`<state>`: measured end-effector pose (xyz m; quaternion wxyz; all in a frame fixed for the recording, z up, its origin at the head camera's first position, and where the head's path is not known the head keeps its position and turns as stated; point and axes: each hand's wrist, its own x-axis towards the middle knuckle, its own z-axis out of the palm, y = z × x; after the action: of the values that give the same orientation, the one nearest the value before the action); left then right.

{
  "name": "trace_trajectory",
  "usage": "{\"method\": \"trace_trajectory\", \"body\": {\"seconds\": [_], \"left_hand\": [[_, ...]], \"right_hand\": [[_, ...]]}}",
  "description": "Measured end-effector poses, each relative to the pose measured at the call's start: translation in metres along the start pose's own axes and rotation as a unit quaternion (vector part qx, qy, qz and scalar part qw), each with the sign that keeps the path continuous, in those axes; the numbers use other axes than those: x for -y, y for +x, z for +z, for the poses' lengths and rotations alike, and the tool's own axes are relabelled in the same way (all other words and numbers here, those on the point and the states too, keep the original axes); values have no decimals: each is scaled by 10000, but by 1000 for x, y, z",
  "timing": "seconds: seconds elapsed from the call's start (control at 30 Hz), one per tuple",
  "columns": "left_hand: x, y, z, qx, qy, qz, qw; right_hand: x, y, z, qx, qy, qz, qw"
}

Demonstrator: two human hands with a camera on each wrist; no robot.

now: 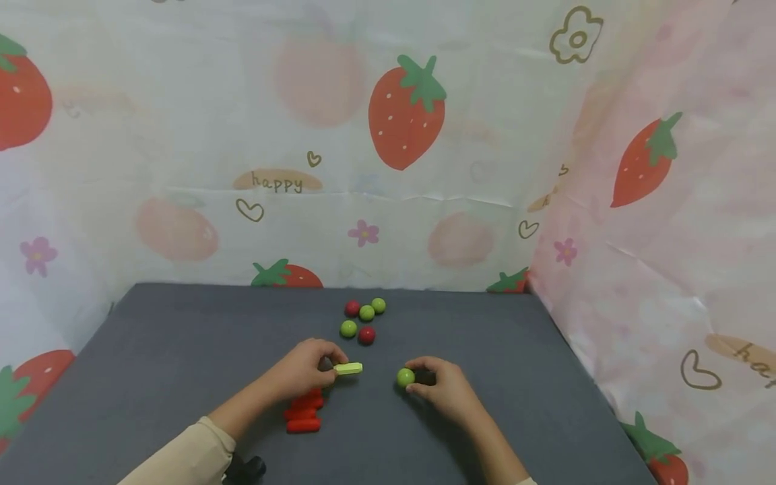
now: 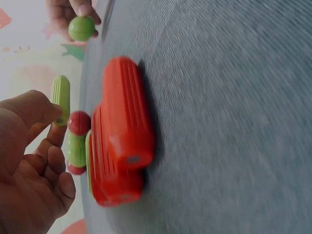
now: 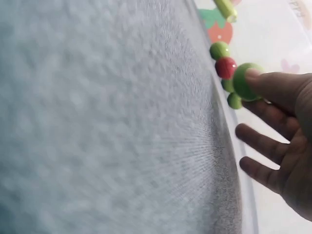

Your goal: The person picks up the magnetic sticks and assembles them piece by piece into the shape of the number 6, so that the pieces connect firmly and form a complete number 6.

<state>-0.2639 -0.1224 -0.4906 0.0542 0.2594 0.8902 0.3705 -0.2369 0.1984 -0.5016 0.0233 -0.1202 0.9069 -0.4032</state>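
In the head view my left hand [image 1: 312, 367] pinches a yellow-green ribbed rod [image 1: 349, 368] by one end, pointing it to the right above the table. The left wrist view shows this rod [image 2: 61, 100] between thumb and finger. My right hand [image 1: 447, 391] holds a green ball [image 1: 405, 377] between thumb and fingertips, with a gap between ball and rod. In the right wrist view the thumb covers part of the ball [image 3: 245, 83]. Red ribbed rods [image 1: 304, 426] lie side by side just below my left hand, which hides some of them.
Farther back on the dark grey table [image 1: 200, 337] sit red balls [image 1: 366, 335] and green balls [image 1: 348, 329] in a loose group. A black object [image 1: 248, 468] shows near the left sleeve. A strawberry-print cloth [image 1: 339, 135] hangs behind the table and along its right side.
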Motion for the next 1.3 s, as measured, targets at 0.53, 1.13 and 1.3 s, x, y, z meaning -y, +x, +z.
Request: {"method": "trace_trajectory", "body": {"seconds": [0.53, 1.13, 1.3], "left_hand": [[-16, 20, 31, 181, 218, 156, 9995], [-18, 32, 49, 429, 298, 311, 9981], [-19, 33, 50, 427, 259, 284, 9984]], "right_hand": [[-10, -1, 11, -22, 29, -76, 10000], [-7, -2, 12, -29, -205, -47, 9998], [-9, 1, 12, -36, -210, -113, 9997]]}}
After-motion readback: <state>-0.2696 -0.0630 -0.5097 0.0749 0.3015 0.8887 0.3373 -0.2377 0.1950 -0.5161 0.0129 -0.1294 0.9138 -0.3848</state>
